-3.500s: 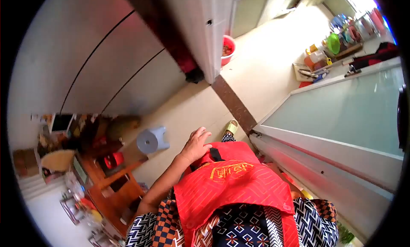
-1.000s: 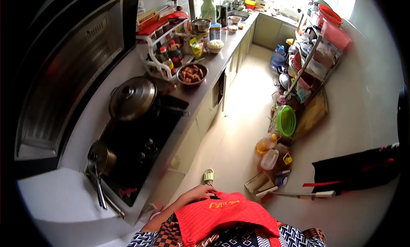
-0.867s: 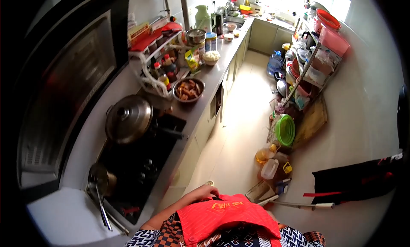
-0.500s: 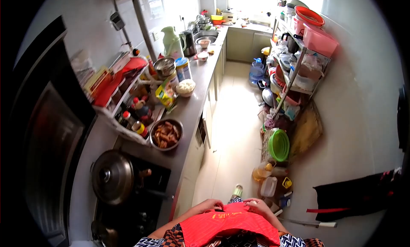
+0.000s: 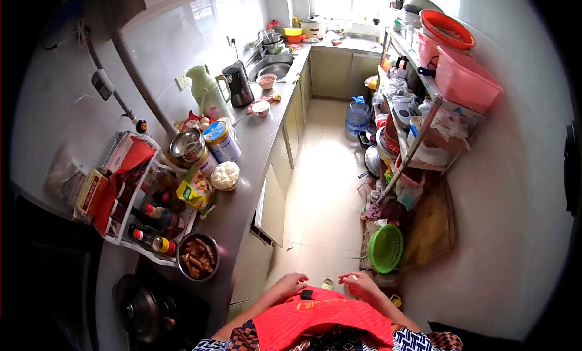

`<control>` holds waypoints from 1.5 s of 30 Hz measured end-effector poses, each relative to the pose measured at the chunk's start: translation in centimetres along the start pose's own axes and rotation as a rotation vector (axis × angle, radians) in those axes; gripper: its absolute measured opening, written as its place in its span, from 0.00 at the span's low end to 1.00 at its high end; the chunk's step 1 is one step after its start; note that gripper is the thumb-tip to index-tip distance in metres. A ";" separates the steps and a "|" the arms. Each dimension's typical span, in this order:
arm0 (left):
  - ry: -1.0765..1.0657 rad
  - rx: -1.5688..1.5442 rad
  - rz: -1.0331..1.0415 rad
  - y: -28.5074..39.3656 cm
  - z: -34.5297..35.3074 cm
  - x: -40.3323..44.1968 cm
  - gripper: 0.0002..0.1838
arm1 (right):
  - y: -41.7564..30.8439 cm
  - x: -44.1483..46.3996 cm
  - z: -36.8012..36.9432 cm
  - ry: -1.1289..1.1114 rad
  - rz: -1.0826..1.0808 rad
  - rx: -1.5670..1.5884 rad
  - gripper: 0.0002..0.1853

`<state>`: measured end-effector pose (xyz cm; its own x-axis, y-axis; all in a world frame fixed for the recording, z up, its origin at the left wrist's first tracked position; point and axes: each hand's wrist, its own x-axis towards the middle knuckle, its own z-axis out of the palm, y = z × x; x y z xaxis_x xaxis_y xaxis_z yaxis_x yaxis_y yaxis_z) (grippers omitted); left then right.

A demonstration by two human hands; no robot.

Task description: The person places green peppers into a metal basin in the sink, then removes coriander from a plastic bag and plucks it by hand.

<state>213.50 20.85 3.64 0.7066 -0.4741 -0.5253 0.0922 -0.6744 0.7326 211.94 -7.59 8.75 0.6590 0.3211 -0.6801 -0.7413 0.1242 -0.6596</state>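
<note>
1. Two bare hands in view, low in the head view, held over the upper part of a red apron worn by the person; the apron bears yellow print and a small black patch at its top
2. Left hand: palm side turned down, fingers bent, just beside the apron's upper left; whether the fingertips meet cannot be told
3. Right hand: fingers apart, pointing across towards the left hand, near the apron's upper right; a gap separates the two hands
4. Between the hands, lower down at floor level, a light green slipper is partly visible
5. Steel desk runs along the left side; a metal bowl of brown food pieces sits near its edge, beside a white rack holding bottles
6. Dark stove at lower left carries a lidded pan
7. Further along the desk: yellow packet, white cauliflower, tin with a blue lid, pale green jug, dark kettle and sink
8. Right side: metal shelf loaded with assorted items, pink bin and red basin on top; green basket below, near a brown board leaning on the wall; blue water bottle on the floor beyond
</note>
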 end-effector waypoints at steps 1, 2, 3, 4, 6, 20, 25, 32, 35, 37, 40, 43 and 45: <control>0.021 -0.058 0.005 1.1 -1.1 0.7 0.17 | -1.0 1.2 -0.9 -0.003 -0.006 0.016 0.12; 0.050 -0.113 0.013 1.8 -2.2 1.6 0.17 | -2.5 2.4 -1.4 -0.006 -0.007 0.024 0.12; 0.048 -0.159 0.055 2.0 -3.0 2.7 0.17 | -3.8 3.6 -1.6 -0.010 -0.010 0.032 0.11; 0.041 -0.163 0.074 1.7 -3.6 4.1 0.17 | -5.1 4.7 -1.7 -0.013 -0.012 0.041 0.10; 0.025 -0.168 0.114 0.7 -4.9 7.0 0.17 | -7.8 7.3 -1.0 -0.055 -0.010 0.053 0.11; 0.166 0.019 0.298 8.4 -29.9 23.8 0.15 | -27.8 31.3 3.4 -0.146 -0.067 0.132 0.13; 0.100 -0.030 0.295 9.2 -37.1 29.1 0.14 | -32.7 37.0 3.1 -0.150 -0.030 0.239 0.10; 0.070 -0.066 0.220 8.9 -43.1 36.7 0.16 | -39.5 45.0 0.5 -0.223 0.034 0.193 0.15; 0.094 -0.076 0.214 8.7 -45.0 41.0 0.15 | -43.2 48.6 -0.6 -0.276 0.075 0.210 0.15; 0.108 -0.068 0.173 9.3 -46.8 44.4 0.15 | -47.1 50.4 -1.1 -0.314 0.098 0.239 0.14; 0.170 -0.156 0.143 11.2 -49.6 49.1 0.17 | -52.4 55.2 -4.5 -0.432 0.138 0.144 0.21; 0.262 -0.254 0.093 13.1 -51.7 53.2 0.18 | -59.0 58.6 -6.4 -0.433 0.153 0.070 0.26; 0.299 -0.281 0.061 14.1 -53.5 55.4 0.20 | -63.0 61.2 -6.8 -0.433 0.130 -0.081 0.26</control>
<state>291.48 15.38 7.97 0.8855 -0.2950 -0.3590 0.2030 -0.4495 0.8699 299.84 -2.15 6.44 0.4344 0.6940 -0.5741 -0.7905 -0.0118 -0.6124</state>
